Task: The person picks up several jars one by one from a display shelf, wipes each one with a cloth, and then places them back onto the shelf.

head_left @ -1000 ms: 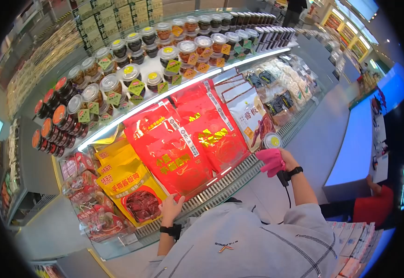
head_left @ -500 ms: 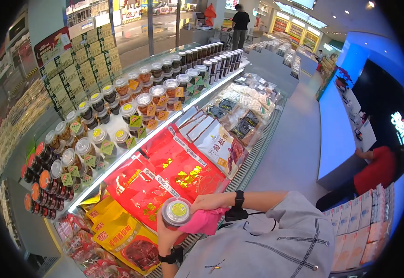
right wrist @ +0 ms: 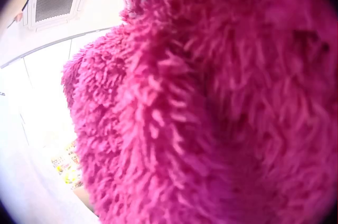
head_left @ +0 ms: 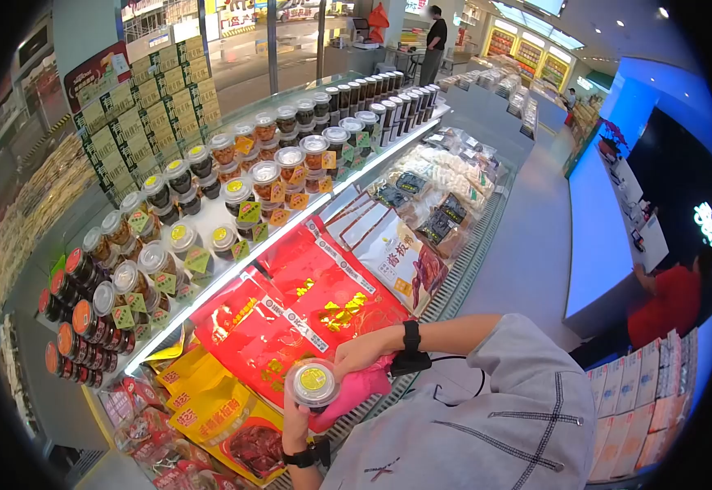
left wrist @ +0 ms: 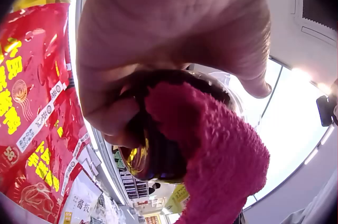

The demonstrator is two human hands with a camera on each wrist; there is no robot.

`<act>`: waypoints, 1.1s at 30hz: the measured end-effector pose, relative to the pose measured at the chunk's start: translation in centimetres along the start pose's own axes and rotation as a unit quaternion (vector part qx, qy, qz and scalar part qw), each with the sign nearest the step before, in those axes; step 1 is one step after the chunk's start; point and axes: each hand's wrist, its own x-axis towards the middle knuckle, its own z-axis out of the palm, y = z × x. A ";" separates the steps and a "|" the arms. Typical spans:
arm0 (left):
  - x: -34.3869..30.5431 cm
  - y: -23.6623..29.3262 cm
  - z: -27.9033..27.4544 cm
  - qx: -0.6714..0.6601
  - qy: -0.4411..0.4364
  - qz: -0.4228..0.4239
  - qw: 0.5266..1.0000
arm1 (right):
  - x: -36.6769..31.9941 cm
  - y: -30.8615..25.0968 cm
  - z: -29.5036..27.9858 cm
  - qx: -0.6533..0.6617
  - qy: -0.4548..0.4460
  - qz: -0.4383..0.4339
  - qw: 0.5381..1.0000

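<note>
In the head view my left hand grips a round, clear-lidded jar with a yellow label on its lid. My right hand holds a fluffy pink cloth against the jar's side. Seen from the left wrist, the left fingers curl round the dark jar, and the cloth covers part of it. Cloth pile fills most of the right wrist view and hides the right fingers. Below the hands lie red packets and yellow packets.
Rows of lidded jars stand on the raised shelf behind the packets. White packets lie farther right in the case. A slatted edge runs along its near side. A person in red is at right, beside stacked boxes.
The jar, earlier in my right hand with the cloth, is now in my left hand. Both hands have come together over the packets. The head view has swung round.
</note>
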 end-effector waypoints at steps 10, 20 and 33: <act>-2.4 -1.3 -2.7 0.054 0.215 -0.059 0.973 | 5.3 0.6 -4.7 0.150 0.120 0.039 0.981; -13.9 -8.3 -4.5 0.633 0.230 -0.264 0.690 | 16.9 -4.4 -18.9 0.390 0.260 -0.133 0.873; -14.0 -8.4 -4.0 0.610 0.262 -0.219 0.715 | 27.4 -8.5 -26.4 0.423 0.268 -0.187 0.845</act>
